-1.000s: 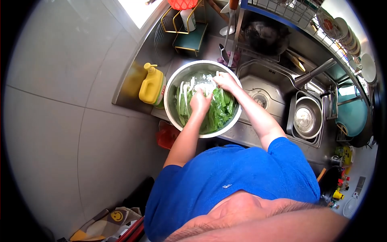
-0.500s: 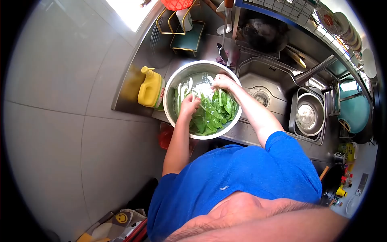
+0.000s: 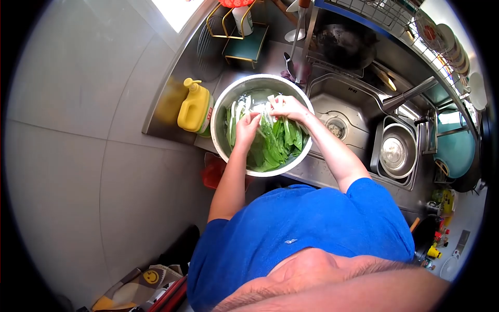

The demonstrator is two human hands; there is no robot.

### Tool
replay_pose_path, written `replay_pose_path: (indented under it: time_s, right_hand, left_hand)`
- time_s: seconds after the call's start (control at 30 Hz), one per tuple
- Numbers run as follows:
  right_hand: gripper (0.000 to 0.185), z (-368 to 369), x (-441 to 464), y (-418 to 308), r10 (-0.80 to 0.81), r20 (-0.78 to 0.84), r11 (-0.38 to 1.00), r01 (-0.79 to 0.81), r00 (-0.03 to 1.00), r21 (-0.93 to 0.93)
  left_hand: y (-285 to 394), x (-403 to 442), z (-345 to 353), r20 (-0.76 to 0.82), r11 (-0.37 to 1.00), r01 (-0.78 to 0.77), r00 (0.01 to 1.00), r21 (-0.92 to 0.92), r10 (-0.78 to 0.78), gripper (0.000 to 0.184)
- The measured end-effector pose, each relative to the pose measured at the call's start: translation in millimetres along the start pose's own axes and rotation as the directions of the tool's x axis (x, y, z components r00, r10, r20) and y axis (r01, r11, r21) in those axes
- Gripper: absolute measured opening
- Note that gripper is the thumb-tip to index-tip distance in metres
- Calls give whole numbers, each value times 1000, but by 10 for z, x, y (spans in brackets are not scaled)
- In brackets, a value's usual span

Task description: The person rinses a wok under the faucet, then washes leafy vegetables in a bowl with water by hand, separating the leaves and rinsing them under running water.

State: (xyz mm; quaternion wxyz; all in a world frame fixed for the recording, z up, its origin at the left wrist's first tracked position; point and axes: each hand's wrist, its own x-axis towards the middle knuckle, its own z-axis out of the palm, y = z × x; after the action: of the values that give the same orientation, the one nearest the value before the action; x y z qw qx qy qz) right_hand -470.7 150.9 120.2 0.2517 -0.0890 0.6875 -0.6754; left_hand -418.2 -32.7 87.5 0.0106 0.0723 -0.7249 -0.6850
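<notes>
A large round metal basin (image 3: 222, 151) holds water and leafy greens (image 3: 278, 143) with white stalks and broad green leaves. Both my hands are inside its rim, close together over the stalks. My left hand (image 3: 247, 129) has its fingers pinched on the white stalks near the middle of the basin. Just to the right and a little farther away, my right hand (image 3: 286, 107) is closed round the stalk ends of a bunch, whose leaves hang toward the near right side. More white stalks lie in the water at the left.
A yellow pump bottle (image 3: 194, 109) stands left of the basin. Right of it is a steel sink (image 3: 345, 101) with a faucet (image 3: 410, 93) and a metal bowl (image 3: 399, 149). Behind stand a small green shelf (image 3: 245, 47) and a dark wok (image 3: 345, 44). A dish rack (image 3: 384, 15) overhangs the back.
My left hand has moved toward my right hand, up and inward over the stalks. The leaves have shifted, and more water shows at the basin's near left.
</notes>
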Motion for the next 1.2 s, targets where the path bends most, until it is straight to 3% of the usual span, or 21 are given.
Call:
replay_pose_path:
  time_s: [0.07, 0.1, 0.2, 0.27, 0.33, 0.4, 0.43, 0.47, 0.53, 0.57, 0.6, 0.67, 0.7, 0.8, 0.87, 0.93, 1.07, 1.13, 1.2]
  right_hand:
    - [20, -5, -63, -57, -29, 29, 999, 28, 999, 36]
    - [20, -13, -82, -67, -31, 29, 999, 30, 999, 39]
    - [22, 3, -141, -102, -12, 60, 999, 10, 998, 32]
    - [24, 49, -211, -131, -46, -2, 987, 46, 999, 155]
    - [30, 45, -226, -70, -56, -30, 987, 60, 998, 146]
    - [35, 39, -169, 18, -123, -190, 992, 115, 974, -56]
    - [44, -7, -153, 46, -124, -187, 970, 79, 974, -231]
    - [44, 4, -129, 82, -122, -190, 970, 77, 974, -229]
    - [51, 45, -74, 171, -464, -334, 698, 106, 820, -708]
    - [50, 22, -75, 123, -642, -262, 527, 167, 720, -833]
    - [50, 35, -129, -45, -643, -259, 524, 167, 721, -835]
    - [43, 72, -247, -333, -526, 29, 601, 396, 850, -694]
    - [43, 90, -264, -364, -522, 27, 604, 392, 852, -694]
    - [38, 96, -267, -440, -460, 232, 374, 424, 857, -825]
    - [34, 82, -252, -483, -458, 229, 374, 420, 859, -827]
    - [31, 69, -257, -544, -307, 214, 411, 332, 927, -849]
    - [26, -18, -227, -529, -198, 174, 486, 251, 965, -837]
    - [23, -38, -245, -528, -207, 174, 461, 253, 963, -851]
    - [27, -120, -199, -478, -191, 203, 560, 277, 960, -781]
  left_hand:
    - [386, -42, 16, 260, 962, 229, 948, -147, -186, 20]
    - [495, -55, 64, 303, 945, 275, 929, -178, -213, 19]
    - [385, 35, 93, 331, 941, 287, 918, -178, -217, 14]
    - [298, 67, 84, 334, 926, 324, 909, -194, -248, 13]
    - [217, 94, 74, 315, 851, 375, 911, -366, -266, 16]
    - [210, 109, 29, 360, 825, 415, 890, -384, -281, 16]
    - [195, 108, 15, 387, 817, 426, 880, -388, -274, 16]
    - [221, 93, 10, 415, 810, 436, 870, -392, -267, 16]
    - [275, 53, 0, 410, 797, 438, 873, -416, -265, 16]
    - [284, 46, -9, 430, 777, 460, 861, -429, -272, 15]
    - [285, 44, -11, 450, 755, 482, 849, -445, -277, 15]
    - [245, 56, 3, 468, 744, 487, 843, -457, -264, 13]
    - [228, 63, 15, 487, 737, 491, 837, -465, -250, 12]
    - [259, 60, 94, 505, 741, 484, 833, -465, -226, 11]
    - [268, 62, 118, 490, 752, 483, 837, -449, -245, 10]
    - [215, 58, 136, 517, 816, 441, 829, -374, -212, 8]
    - [306, -10, 206, 516, 869, 390, 834, -304, -194, 8]
    - [267, -32, 239, 481, 873, 386, 851, -298, -212, 8]
    - [224, -34, 251, 445, 878, 381, 866, -289, -229, 8]
